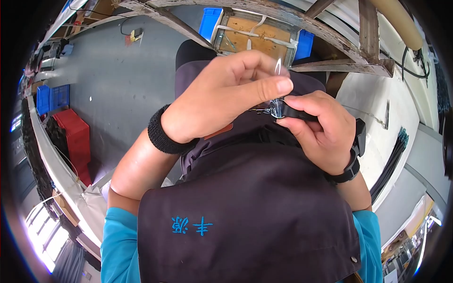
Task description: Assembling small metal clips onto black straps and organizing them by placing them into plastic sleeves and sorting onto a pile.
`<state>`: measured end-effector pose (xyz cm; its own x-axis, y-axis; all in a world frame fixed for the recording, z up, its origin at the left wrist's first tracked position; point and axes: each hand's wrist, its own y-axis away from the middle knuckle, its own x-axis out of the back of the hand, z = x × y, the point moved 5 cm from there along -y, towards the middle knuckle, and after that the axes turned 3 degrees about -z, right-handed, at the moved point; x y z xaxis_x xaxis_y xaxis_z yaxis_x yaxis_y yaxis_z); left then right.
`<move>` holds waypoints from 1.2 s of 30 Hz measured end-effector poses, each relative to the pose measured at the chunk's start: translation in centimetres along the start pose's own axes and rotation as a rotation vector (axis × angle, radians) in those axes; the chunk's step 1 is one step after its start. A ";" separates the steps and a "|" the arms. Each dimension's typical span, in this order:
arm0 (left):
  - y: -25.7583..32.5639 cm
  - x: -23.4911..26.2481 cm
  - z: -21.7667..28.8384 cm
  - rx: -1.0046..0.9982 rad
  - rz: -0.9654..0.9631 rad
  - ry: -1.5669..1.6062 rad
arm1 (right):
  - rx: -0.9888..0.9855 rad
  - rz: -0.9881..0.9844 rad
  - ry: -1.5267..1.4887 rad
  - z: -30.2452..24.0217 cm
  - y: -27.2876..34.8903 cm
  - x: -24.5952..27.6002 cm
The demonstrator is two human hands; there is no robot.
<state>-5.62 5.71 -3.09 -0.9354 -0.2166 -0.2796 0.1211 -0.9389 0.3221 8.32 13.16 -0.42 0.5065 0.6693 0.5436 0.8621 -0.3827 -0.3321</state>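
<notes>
Above my lap, my right hand pinches a black strap between thumb and fingers. At the strap's left end sits a shiny metal buckle, its prong side pointing left. My left hand is closed just above the buckle, thumb against the fingers. A thin clear strip, probably plastic film, sticks up past its fingertips. The fingertips are slightly blurred, and part of the strip is hidden behind the thumb. The rest of the strap disappears inside my right hand.
A worn wooden frame crosses ahead of my knees, with a wooden board and blue bins beyond it. Dark strips lie on the white surface at right. A red bin and blue crate are at left.
</notes>
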 end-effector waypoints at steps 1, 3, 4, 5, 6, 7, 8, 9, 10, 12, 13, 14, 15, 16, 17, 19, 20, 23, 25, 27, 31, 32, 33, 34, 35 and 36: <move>-0.2 0.0 0.1 -0.023 -0.047 -0.128 | 0.000 -0.001 -0.002 0.0 -0.1 0.2; -0.4 0.1 0.3 -0.053 -0.034 -0.120 | 0.033 -0.073 0.073 -0.1 -0.4 0.1; -0.6 0.1 0.4 -0.086 -0.030 -0.111 | 0.030 -0.071 0.076 -0.1 -0.5 0.2; -0.6 0.0 0.5 -0.087 -0.033 -0.111 | 0.010 -0.072 0.061 0.0 -0.6 0.3; -0.6 0.0 0.6 -0.080 -0.006 -0.160 | -0.010 -0.073 0.046 0.1 -0.6 0.5; -0.5 -0.1 0.6 -0.074 0.023 -0.210 | -0.011 -0.072 0.048 0.0 -0.8 0.6; -0.4 -0.2 0.6 -0.075 0.021 -0.210 | -0.027 -0.082 0.047 0.0 -0.9 0.7; -0.2 -0.3 0.8 -0.115 0.025 -0.174 | -0.042 -0.092 0.045 0.1 -1.0 0.8; -0.1 -0.3 0.9 -0.154 0.029 -0.137 | -0.044 -0.090 0.047 0.0 -1.1 0.8; -0.1 -0.4 0.9 -0.162 0.016 -0.140 | -0.132 -0.078 -0.044 0.4 -1.2 0.8; 0.0 -0.4 1.0 -0.171 0.008 -0.144 | -0.132 -0.078 -0.045 0.4 -1.4 1.0; 0.0 -0.3 0.9 -0.170 0.008 -0.144 | -0.128 -0.108 -0.035 0.5 -1.6 1.0; -0.1 -0.3 0.8 -0.167 -0.004 -0.128 | -0.123 -0.138 -0.025 0.6 -1.7 1.1; -0.1 -0.3 0.7 -0.164 -0.014 -0.113 | -0.123 -0.137 -0.025 0.8 -1.9 1.3; 0.0 -0.4 0.8 -0.164 -0.015 -0.114 | -0.170 -0.186 -0.047 1.2 -1.9 1.2; 0.2 -0.4 0.6 -0.094 0.012 -0.145 | -0.218 -0.235 -0.068 1.7 -2.2 1.3; 0.2 -0.3 0.6 -0.094 0.012 -0.145 | -0.330 -0.336 -0.075 2.3 -2.3 0.9; 0.1 0.4 -0.3 0.058 0.100 -0.232 | -0.455 -0.354 -0.205 3.1 -1.5 0.2; -0.2 0.4 -0.1 -0.061 0.055 -0.130 | -0.466 -0.274 -0.332 2.9 -0.8 -0.5; -0.2 0.0 0.1 -0.044 0.047 -0.098 | -0.211 0.108 -0.138 0.9 -0.9 0.4; -0.4 -0.3 0.0 -0.043 0.001 -0.061 | 0.037 0.091 0.043 0.5 -0.1 0.1; -0.5 -0.2 -0.1 -0.042 0.001 -0.061 | 0.055 0.108 0.055 0.5 -0.2 0.1; -0.7 0.0 -0.2 -0.027 0.017 -0.025 | 0.054 0.109 0.055 0.4 -0.2 0.2; -1.0 0.1 -0.3 -0.011 0.030 0.010 | -0.001 0.081 0.028 0.7 -0.1 0.4; -1.2 0.1 -0.2 -0.011 0.026 0.008 | -0.055 0.053 0.000 0.9 0.0 0.6; -1.4 0.1 0.1 -0.034 0.009 -0.016 | -0.056 0.057 0.002 1.1 0.2 0.8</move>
<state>-5.94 7.05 -3.52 -0.9394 -0.2206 -0.2624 0.1401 -0.9457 0.2934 8.85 14.28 -0.87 0.5548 0.6444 0.5262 0.8313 -0.4553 -0.3189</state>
